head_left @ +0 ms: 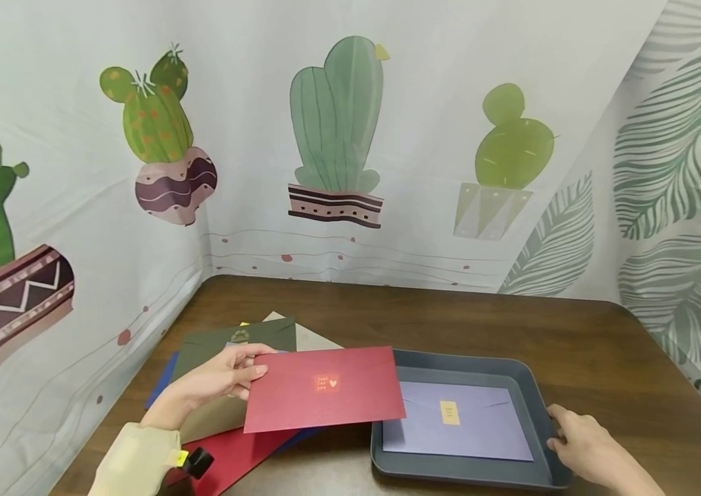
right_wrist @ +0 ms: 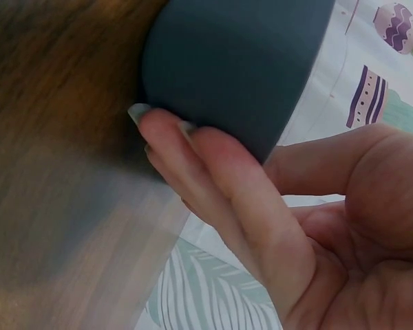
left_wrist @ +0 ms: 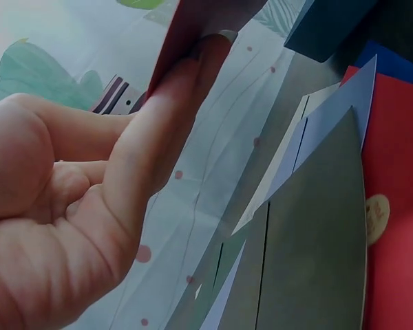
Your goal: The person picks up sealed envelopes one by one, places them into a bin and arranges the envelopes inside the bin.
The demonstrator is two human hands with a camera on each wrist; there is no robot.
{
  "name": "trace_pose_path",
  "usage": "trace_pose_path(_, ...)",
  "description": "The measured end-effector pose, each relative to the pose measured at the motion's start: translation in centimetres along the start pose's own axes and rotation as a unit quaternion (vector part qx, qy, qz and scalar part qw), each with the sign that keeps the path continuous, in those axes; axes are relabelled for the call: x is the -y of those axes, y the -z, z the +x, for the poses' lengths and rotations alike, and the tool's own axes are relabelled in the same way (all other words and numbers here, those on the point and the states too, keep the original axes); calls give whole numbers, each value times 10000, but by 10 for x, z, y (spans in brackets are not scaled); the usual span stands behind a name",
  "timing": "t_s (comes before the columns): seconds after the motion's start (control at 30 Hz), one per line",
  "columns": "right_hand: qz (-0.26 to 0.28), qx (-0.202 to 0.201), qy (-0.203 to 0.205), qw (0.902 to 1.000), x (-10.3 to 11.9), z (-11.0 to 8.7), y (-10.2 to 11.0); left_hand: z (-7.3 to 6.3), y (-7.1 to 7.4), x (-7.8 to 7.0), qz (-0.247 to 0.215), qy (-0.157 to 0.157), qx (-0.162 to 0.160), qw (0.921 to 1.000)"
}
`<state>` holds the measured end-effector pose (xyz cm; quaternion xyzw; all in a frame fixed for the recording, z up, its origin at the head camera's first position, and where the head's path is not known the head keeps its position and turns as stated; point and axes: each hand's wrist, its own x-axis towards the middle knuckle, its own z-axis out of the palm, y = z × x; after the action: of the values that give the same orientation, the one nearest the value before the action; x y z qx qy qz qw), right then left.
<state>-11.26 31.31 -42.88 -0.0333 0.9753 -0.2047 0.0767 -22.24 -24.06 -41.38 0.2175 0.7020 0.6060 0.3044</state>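
My left hand [head_left: 226,375] pinches a red envelope [head_left: 356,396] by its left edge, thumb on the front and fingers behind. The envelope bears a small gold heart sticker and is held above the table, its right end overlapping a dark grey tray [head_left: 449,475]. Inside the tray lies a lavender envelope [head_left: 480,430] with a yellow label. At the tray's right side my right hand [head_left: 588,444] grips the rim; in the right wrist view the fingers [right_wrist: 220,172] press the outer wall, and the thumb reaches to the other side.
Left of the tray, a spread pile holds a dark green envelope [head_left: 201,344], a cream one [head_left: 307,336], a red one [head_left: 232,458] and blue ones, partly hidden by my left arm. The brown wooden table [head_left: 449,324] meets a cactus-printed curtain [head_left: 251,138] at the back and sides.
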Motion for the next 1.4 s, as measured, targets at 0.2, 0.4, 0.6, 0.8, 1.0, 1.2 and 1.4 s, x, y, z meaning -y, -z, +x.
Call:
trace_pose_path(0.2,-17,-15,-20,10000,1,0,-1,11,-7,-2,101,-49,-59,9999)
trace_pose_path(0.4,-97,-70,16,9999,1,1,-1,20,-16,-6,26,-2,-116,9999)
trace_pose_path(0.6,-122,-48,25,9999,-1,3,-2,25,-22,-8,-89,2,-30,10000)
trace_pose_path(0.8,-75,39,10,10000,-2,3,-1,32,-28,-12,-216,85,-49,9997)
trace_pose_path(1.0,20,120,-39,9999,-1,3,-1,40,-34,-13,-362,39,131,9993)
trace_pose_path(1.2,15,34,7,10000,-1,3,-1,47,-41,-13,-473,15,237,9986)
trace_pose_path(1.4,-88,-29,28,10000,0,3,-1,55,-49,-16,-526,10,421,9977)
